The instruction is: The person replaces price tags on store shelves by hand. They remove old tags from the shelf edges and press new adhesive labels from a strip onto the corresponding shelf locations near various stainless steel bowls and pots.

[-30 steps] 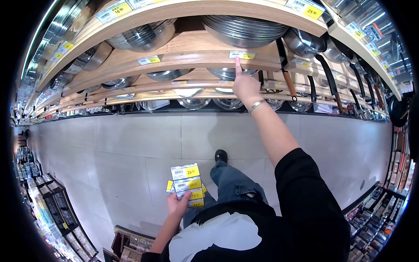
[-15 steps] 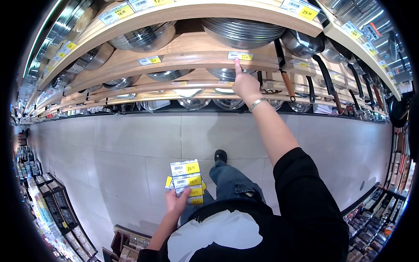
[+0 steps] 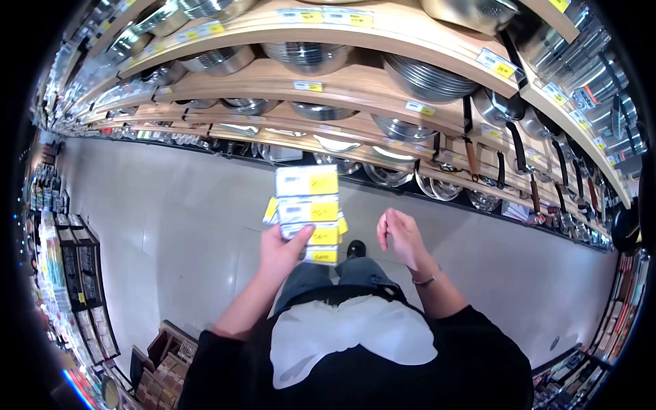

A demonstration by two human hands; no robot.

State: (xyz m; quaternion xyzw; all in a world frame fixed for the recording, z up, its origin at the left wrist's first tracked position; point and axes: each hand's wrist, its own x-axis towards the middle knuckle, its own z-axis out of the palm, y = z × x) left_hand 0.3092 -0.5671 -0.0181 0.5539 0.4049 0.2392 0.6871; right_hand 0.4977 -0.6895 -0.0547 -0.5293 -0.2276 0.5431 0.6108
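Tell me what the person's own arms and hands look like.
The left hand and right hand are ungloved; the right wears a thin silvery wrist bracelet. The left sleeve and right sleeve are black, stopping well short of the hands.

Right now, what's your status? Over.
Left hand gripping yellow-and-white rectangular price labels. Right hand loosely curled, nothing visible in it. Nothing visibly blocking either hand.

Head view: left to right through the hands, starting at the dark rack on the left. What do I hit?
Dark rack → left hand holding price labels → black shoe → right hand.
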